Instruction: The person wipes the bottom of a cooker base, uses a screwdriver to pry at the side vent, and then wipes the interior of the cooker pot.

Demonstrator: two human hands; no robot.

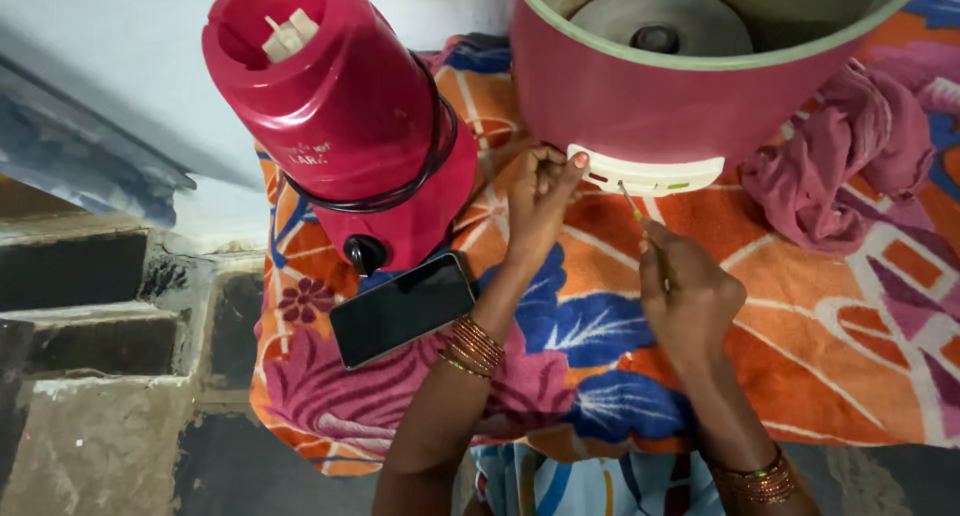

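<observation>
A pink electric cooker (640, 111) with a green rim stands at the top right, open, its heating plate showing inside. Its white switch panel (650, 173) faces me at the base. My left hand (540, 201) pinches the left end of that panel with fingertips. My right hand (685, 291) grips a thin screwdriver (632, 202) whose tip points at the panel's middle.
A red mixer base (340, 116) stands at the left with a black cord around it. A dark phone (402, 309) lies in front of it. A pink cloth (850, 166) lies crumpled at the right. All rest on a floral orange cloth (840, 326). Stone steps (90, 316) drop away at the left.
</observation>
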